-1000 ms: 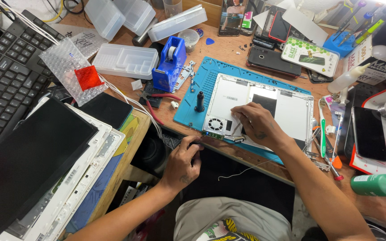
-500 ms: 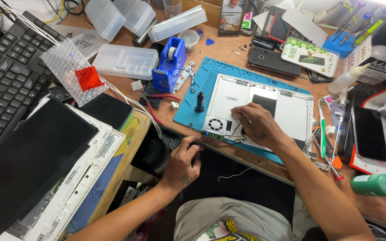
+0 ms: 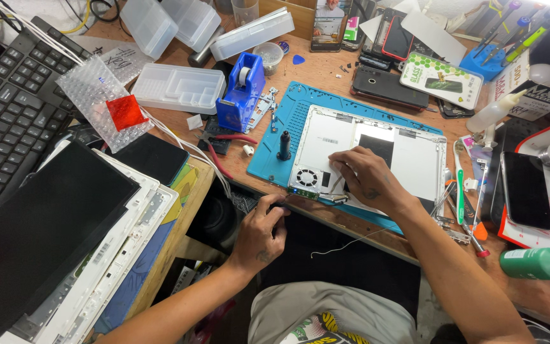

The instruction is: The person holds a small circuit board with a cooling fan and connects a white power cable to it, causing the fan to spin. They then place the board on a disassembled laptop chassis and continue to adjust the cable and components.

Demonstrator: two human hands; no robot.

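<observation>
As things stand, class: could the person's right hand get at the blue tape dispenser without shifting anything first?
Probably yes. The right hand rests on the opened white device, and the blue tape dispenser stands beyond the mat's left edge. Only a short black upright tool stands between, easily passed over.

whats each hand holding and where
Left hand pinches a small dark tool by its handle end; right hand holds nothing, just presses on the opened laptop.

mat (image 3: 288, 121): under opened laptop (image 3: 408, 159)
tape dispenser (image 3: 242, 89): left of mat
keyboard (image 3: 7, 127): far left of mat
my r hand (image 3: 364, 178): on laptop
my l hand (image 3: 263, 232): at mat's near edge
</observation>
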